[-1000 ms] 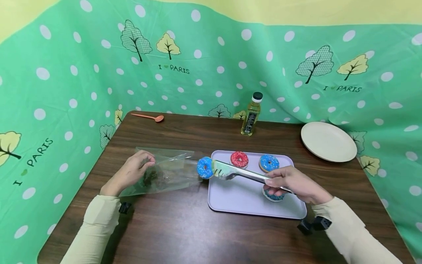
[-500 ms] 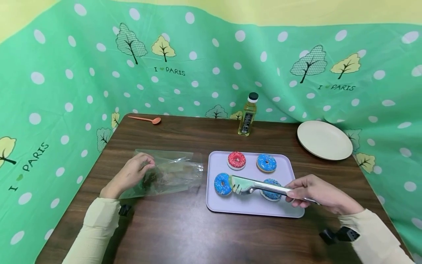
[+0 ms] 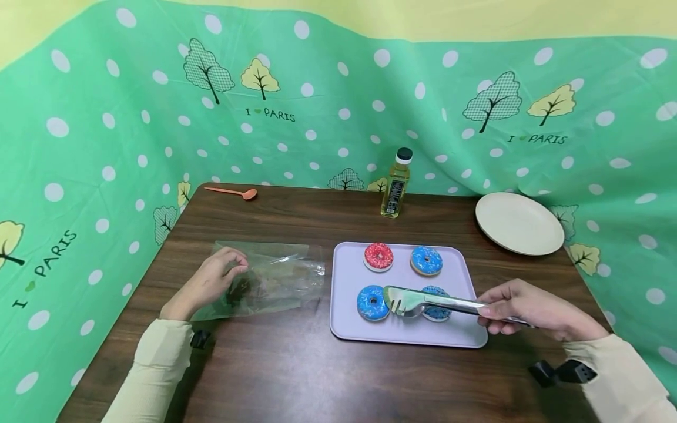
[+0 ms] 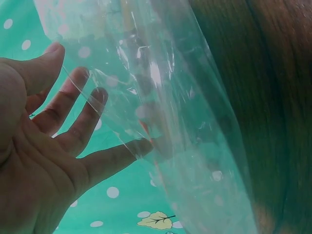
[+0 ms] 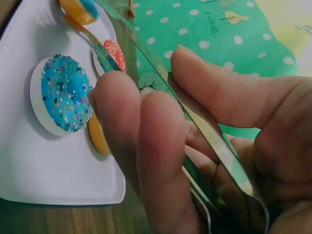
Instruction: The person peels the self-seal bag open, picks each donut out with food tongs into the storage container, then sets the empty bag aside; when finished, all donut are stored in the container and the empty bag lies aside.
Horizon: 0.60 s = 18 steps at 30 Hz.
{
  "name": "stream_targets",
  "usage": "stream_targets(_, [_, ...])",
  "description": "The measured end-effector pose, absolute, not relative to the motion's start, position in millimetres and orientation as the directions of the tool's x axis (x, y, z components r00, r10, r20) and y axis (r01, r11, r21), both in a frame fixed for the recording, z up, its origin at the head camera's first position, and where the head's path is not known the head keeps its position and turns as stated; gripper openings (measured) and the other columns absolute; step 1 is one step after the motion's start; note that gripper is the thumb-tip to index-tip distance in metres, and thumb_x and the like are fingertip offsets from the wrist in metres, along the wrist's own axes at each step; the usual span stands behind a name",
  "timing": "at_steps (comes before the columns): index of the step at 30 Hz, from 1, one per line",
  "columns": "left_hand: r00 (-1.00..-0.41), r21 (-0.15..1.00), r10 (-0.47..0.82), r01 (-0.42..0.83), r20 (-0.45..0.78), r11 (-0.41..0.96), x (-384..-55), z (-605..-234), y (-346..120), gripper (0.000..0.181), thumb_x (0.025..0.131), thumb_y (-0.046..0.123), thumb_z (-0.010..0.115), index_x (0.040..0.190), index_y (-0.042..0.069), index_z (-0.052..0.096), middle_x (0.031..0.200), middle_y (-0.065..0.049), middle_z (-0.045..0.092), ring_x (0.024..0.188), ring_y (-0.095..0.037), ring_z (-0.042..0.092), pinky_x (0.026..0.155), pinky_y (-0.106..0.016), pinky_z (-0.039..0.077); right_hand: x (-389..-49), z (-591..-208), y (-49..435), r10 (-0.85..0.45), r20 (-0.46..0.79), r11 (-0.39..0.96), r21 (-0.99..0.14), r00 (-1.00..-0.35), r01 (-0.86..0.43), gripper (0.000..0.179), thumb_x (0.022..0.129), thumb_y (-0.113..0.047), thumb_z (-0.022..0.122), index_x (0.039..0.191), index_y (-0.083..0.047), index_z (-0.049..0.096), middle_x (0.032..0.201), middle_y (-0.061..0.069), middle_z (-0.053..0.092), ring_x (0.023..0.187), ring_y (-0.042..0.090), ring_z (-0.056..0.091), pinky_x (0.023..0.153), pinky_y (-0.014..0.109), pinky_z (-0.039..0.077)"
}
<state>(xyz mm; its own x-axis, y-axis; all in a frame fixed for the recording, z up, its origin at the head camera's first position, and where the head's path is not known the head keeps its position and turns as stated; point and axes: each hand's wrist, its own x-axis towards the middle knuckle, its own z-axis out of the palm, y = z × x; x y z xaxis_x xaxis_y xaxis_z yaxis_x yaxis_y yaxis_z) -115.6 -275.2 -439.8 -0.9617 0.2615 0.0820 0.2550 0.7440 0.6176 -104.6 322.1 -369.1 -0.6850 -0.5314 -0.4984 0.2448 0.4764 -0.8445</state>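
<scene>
My right hand (image 3: pixel 520 308) holds metal tongs (image 3: pixel 457 304), its thumb and fingers on their two arms. Their tips lie at the right edge of a blue donut (image 3: pixel 372 303) at the tray's front left. In the right wrist view, that donut (image 5: pixel 80 10) shows partly between the tong arms. Beneath the tongs sits another blue donut (image 5: pixel 66 95) with coloured sprinkles and a white base. My left hand (image 3: pixel 208 282) holds the rim of a clear plastic bag (image 3: pixel 285 276). In the left wrist view, several fingers spread along the bag's (image 4: pixel 161 107) mouth; the index fingertip is hidden.
The lilac tray (image 3: pixel 407 332) also bears a red donut (image 3: pixel 378 257) and a blue donut (image 3: pixel 426 261) at its back. Behind it stand an oil bottle (image 3: pixel 395 188) and, to the right, a cream plate (image 3: pixel 519 223). An orange spoon (image 3: pixel 233 191) lies at the table's back left.
The right hand has moved right and down with the tongs, bringing the blue donut from the bag's mouth onto the tray's front left. The left hand stays at the bag.
</scene>
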Motion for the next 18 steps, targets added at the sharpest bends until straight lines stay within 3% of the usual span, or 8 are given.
stream_targets(12, [-0.958, 0.609, 0.274, 0.269, 0.088, 0.746, -117.0, -443.1, -274.8, 0.007, 0.102, 0.012, 0.061, 0.1, 0.007, 0.066, 0.116, -0.012, 0.06, 0.109, -0.032, 0.058, 0.089, -0.051, 0.047, -106.8, -367.1, 322.8, -0.469, -0.517, 0.519, -0.817, -0.716, 0.25, 0.035, 0.1, -0.012, 0.063, 0.12, 0.017, 0.06, 0.089, 0.013, 0.069, 0.074, 0.015, 0.065, 0.062, 0.025, 0.055])
stream_targets(18, [-0.953, 0.603, 0.288, 0.285, 0.095, 0.745, -117.7, -443.1, -273.6, 0.01, 0.102, 0.013, 0.061, 0.102, 0.005, 0.067, 0.116, -0.011, 0.06, 0.109, -0.031, 0.058, 0.09, -0.051, 0.047, -102.9, -369.8, 325.3, -0.442, -0.483, 0.512, -0.828, -0.756, 0.229, 0.041, 0.102, -0.011, 0.059, 0.127, 0.021, 0.053, 0.098, 0.014, 0.069, 0.082, 0.018, 0.066, 0.068, 0.028, 0.056])
